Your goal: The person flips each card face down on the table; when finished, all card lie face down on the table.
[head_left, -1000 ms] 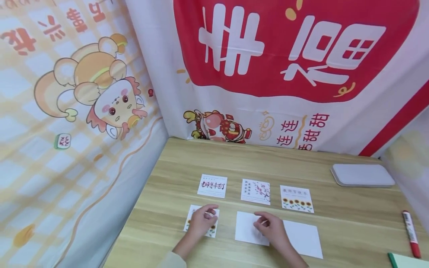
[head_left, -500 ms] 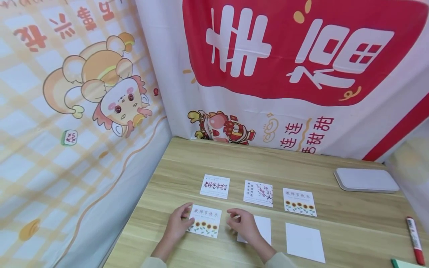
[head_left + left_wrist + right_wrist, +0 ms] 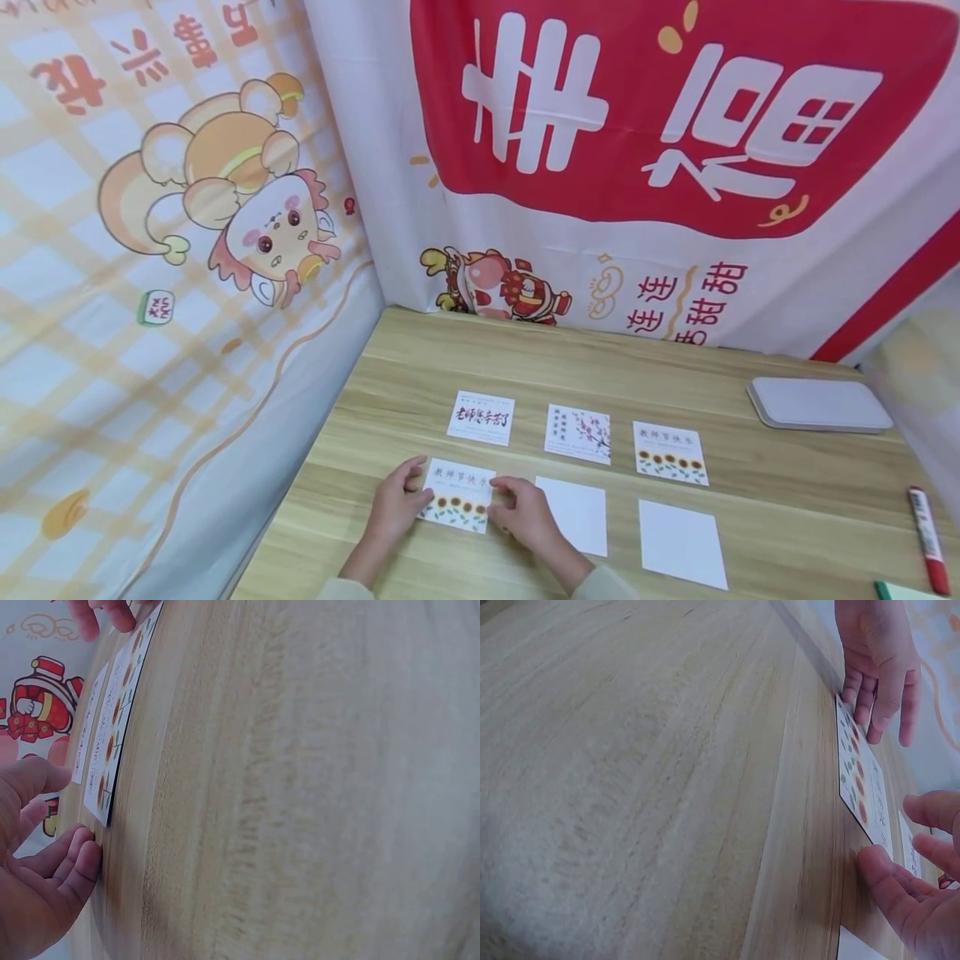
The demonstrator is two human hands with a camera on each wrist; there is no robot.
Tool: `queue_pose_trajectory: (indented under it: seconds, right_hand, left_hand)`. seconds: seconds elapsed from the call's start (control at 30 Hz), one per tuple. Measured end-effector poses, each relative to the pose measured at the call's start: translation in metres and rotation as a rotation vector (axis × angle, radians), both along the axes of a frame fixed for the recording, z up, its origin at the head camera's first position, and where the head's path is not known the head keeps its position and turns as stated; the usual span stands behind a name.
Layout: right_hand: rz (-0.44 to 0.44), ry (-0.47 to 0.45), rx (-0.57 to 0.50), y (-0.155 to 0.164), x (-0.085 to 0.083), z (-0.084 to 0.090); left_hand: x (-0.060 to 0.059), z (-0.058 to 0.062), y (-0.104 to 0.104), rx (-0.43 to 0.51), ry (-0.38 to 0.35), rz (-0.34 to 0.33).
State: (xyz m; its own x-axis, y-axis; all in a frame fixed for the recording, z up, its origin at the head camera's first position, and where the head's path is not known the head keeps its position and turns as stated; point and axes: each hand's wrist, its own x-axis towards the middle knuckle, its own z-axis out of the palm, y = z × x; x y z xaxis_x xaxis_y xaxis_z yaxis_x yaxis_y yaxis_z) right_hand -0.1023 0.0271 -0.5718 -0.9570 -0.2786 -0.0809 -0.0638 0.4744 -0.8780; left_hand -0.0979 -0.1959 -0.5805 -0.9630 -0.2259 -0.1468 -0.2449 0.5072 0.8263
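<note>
Head view: I judge the sunflower card is being squared at near left, left hand and right hand touching its edges, fingers relaxed and apart. Next I would release it aligned with the blank card to its right.

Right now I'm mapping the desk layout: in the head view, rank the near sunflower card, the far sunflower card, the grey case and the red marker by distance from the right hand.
1. Near sunflower card: at the right hand's fingertips, to its left.
2. Far sunflower card: back row, right end.
3. Grey case: far right, toward the wall.
4. Red marker: right edge of the desk.
</note>
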Motion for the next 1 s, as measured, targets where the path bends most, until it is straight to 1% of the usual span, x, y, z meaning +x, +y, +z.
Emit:
queue_pose_trajectory:
  seconds: [0.13, 0.37, 0.53, 0.6, 0.73, 0.93, 1.0]
  right_hand:
    - [0.007, -0.012, 0.006, -0.003, 0.0, 0.0]
    - [0.025, 0.001, -0.013, -0.006, 0.0, -0.001]
    - [0.023, 0.002, -0.026, -0.007, 0.0, -0.002]
    - [0.018, -0.002, -0.029, -0.007, 0.0, -0.002]
    - [0.002, -0.014, -0.056, -0.008, 0.001, -0.002]
    - [-0.027, -0.033, -0.077, -0.012, 0.001, -0.001]
    - [-0.031, -0.046, -0.093, -0.013, 0.001, -0.001]
  left_hand:
    - [0.0, -0.001, 0.003, 0.004, 0.004, 0.005]
    - [0.001, -0.006, 0.007, 0.013, 0.046, 0.007]
    - [0.0, -0.006, 0.007, 0.059, 0.039, 0.033]
    - [-0.001, -0.005, 0.006, 0.09, 0.037, 0.041]
    - [-0.001, -0.003, 0.004, 0.15, 0.065, 0.047]
    - [-0.003, 0.002, 0.002, 0.193, 0.124, 0.08]
    - [-0.004, 0.005, 0.003, 0.209, 0.145, 0.094]
